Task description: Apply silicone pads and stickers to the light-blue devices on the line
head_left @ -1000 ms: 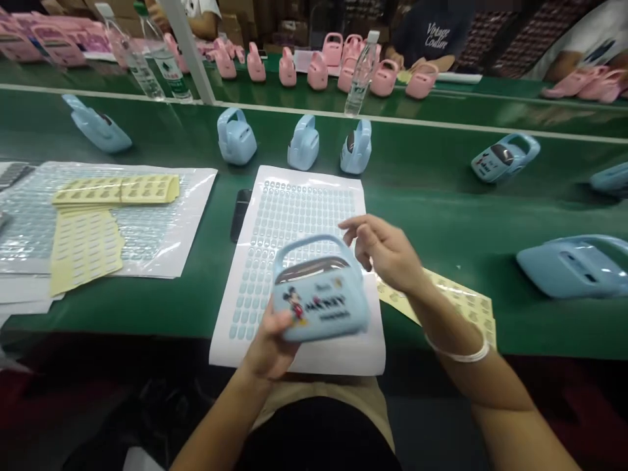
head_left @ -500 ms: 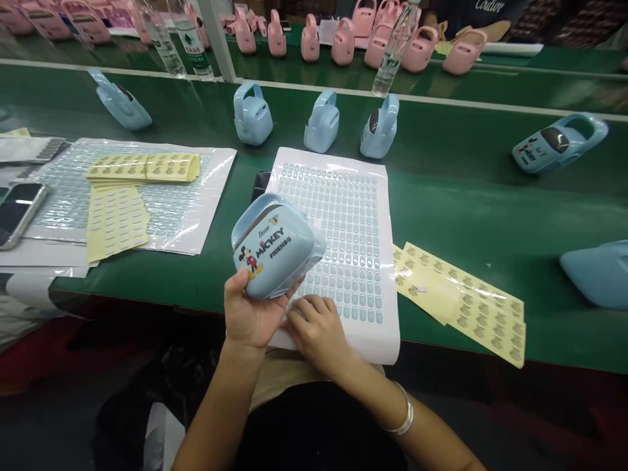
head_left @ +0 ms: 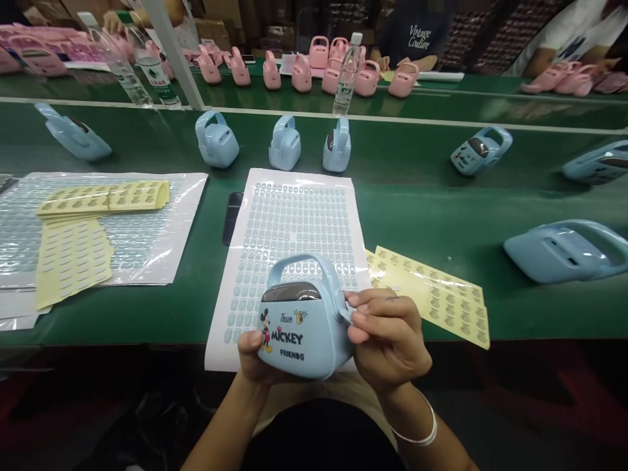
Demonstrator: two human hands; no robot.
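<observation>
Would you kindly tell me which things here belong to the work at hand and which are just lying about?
Part of the work:
- left hand and right hand
- blue Mickey-printed case, held between them
- sheet of pale blue labels, beneath them

Lying about:
- dark phone
- plastic water bottle

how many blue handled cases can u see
8: one blue case held in the left hand and right hand; seven on the green bench: four in a far row, two far right, one nearer right. Others may lie out of frame.
</observation>
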